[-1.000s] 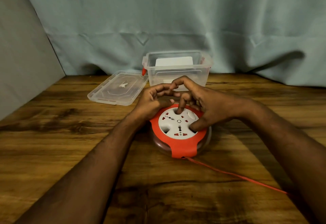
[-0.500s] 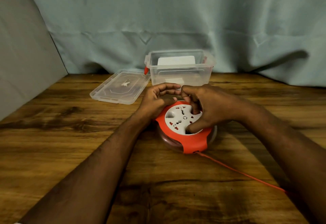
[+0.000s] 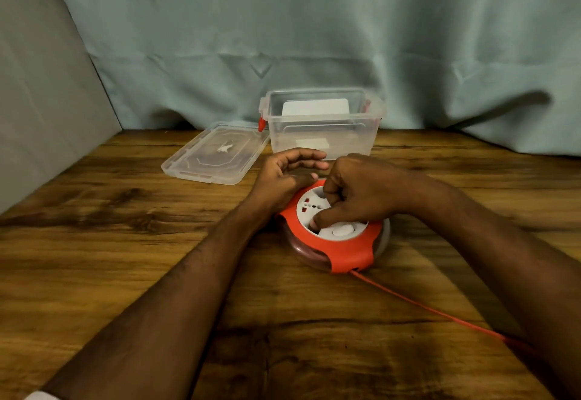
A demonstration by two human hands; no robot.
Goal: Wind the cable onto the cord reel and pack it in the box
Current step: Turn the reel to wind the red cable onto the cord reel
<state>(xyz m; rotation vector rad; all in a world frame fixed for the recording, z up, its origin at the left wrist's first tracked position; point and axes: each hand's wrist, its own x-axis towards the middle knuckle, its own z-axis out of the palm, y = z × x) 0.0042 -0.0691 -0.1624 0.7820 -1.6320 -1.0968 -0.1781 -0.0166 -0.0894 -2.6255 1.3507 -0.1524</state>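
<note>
Right hand [image 3: 355, 192] grip curled on cord reel [image 3: 333, 233] hub; left hand [image 3: 283, 179] open, steadying. Turn evenly, keep cable [image 3: 424, 308] taut.

I see a round cord reel [image 3: 336, 247] with red-orange frame and white socket face, a thin orange cable [image 3: 418, 303], a clear plastic box [image 3: 323, 144] with red latches, and a brown wood-grain desk [image 3: 125, 242].
</note>
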